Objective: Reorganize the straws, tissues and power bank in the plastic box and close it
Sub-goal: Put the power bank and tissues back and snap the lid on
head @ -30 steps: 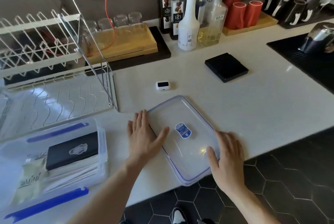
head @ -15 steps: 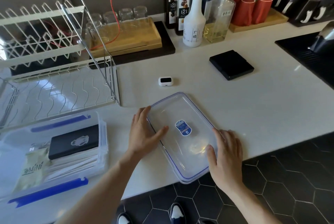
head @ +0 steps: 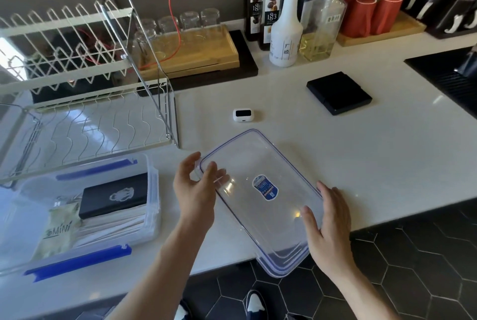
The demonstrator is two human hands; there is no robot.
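A clear plastic lid (head: pixel 260 165) with a blue seal line and a blue sticker lies on the white counter, its near end over the counter edge. My left hand (head: pixel 196 190) grips the lid's left corner, thumb on top. My right hand (head: pixel 327 219) holds its right near edge. At the left stands the open plastic box (head: pixel 152 190) with blue clips. Inside lie a black power bank (head: pixel 116 197), a green tissue pack (head: pixel 58 229) and white wrapped straws (head: pixel 108 232).
A wire dish rack (head: pixel 85 103) stands behind the box. A small white device (head: pixel 242 115) and a black square pad (head: pixel 338 92) lie beyond the lid. Bottles (head: pixel 285 28), glasses on a wooden tray (head: pixel 191 48) and red cups (head: pixel 371 12) line the back wall.
My left hand has gone from lying flat beside the lid to curling around its left corner. The lid's left side looks slightly raised. My right hand stays on the right edge.
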